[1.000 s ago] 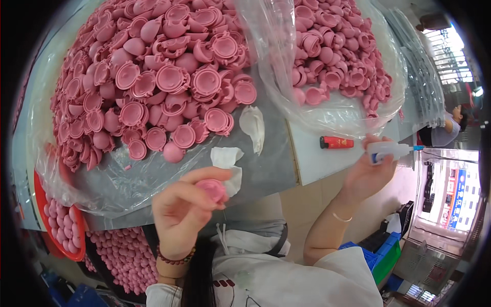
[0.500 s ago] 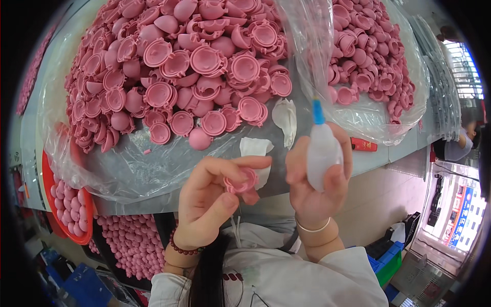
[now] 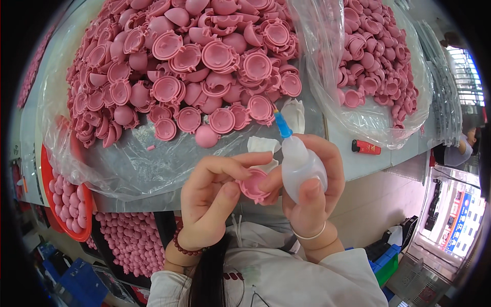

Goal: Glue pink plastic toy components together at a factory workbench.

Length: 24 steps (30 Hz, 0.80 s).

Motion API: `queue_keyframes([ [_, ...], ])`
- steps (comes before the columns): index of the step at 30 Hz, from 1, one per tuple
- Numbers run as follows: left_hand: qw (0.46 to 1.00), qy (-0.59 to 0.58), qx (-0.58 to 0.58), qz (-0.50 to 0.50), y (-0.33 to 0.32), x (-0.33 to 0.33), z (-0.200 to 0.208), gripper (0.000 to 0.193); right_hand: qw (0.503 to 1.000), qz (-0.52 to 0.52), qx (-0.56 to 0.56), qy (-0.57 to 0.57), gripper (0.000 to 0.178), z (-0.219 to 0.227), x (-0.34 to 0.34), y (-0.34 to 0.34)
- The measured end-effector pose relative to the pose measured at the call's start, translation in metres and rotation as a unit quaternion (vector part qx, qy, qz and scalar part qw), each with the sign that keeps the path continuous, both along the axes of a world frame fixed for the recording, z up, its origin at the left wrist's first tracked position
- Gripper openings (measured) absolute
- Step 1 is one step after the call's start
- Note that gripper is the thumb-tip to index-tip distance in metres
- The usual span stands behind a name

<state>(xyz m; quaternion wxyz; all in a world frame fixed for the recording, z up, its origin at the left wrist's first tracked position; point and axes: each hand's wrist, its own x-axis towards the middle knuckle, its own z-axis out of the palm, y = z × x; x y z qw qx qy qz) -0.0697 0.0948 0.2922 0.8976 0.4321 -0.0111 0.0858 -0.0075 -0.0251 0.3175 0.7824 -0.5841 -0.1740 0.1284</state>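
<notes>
My left hand (image 3: pixel 207 197) pinches a pink plastic half shell (image 3: pixel 252 185), its hollow side facing up. In my right hand (image 3: pixel 317 184) is a white squeeze bottle (image 3: pixel 303 171) with a blue nozzle (image 3: pixel 283 125), tilted up and leftward. A finger of that hand reaches to the rim of the half shell; whether it presses on the shell is hard to tell. Beyond the hands spreads a large heap of pink half shells (image 3: pixel 220 56) on clear plastic sheeting (image 3: pixel 138 169). Crumpled white tissue (image 3: pixel 263 146) lies just behind the bottle.
A second bag of pink half shells (image 3: pixel 376 61) stands at the far right, with a red lighter (image 3: pixel 366 147) before it. At the left, a red basin (image 3: pixel 87 225) holds closed pink balls. Below the table edge, a black crate (image 3: pixel 166 225) holds more pink balls.
My right hand has moved left toward the half shell, and the bottle's nozzle has tipped leftward. The half shell has turned so its hollow shows more, and the head view has shifted slightly.
</notes>
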Motion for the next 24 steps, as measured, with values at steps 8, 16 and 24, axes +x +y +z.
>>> queue_keyframes([
  [8,1.0,-0.014,0.019,-0.003,0.001,0.001,0.004,0.036,0.998,-0.06,-0.009,-0.032,0.053,-0.002,-0.006,-0.003],
  [16,0.998,0.003,-0.04,-0.054,0.005,0.0,0.006,0.039,0.972,-0.107,0.031,-0.208,0.052,-0.007,0.017,-0.02],
  [24,0.998,-0.005,-0.025,-0.051,0.005,0.0,0.004,0.042,0.924,-0.082,-0.064,-0.368,0.063,0.004,0.01,-0.018],
])
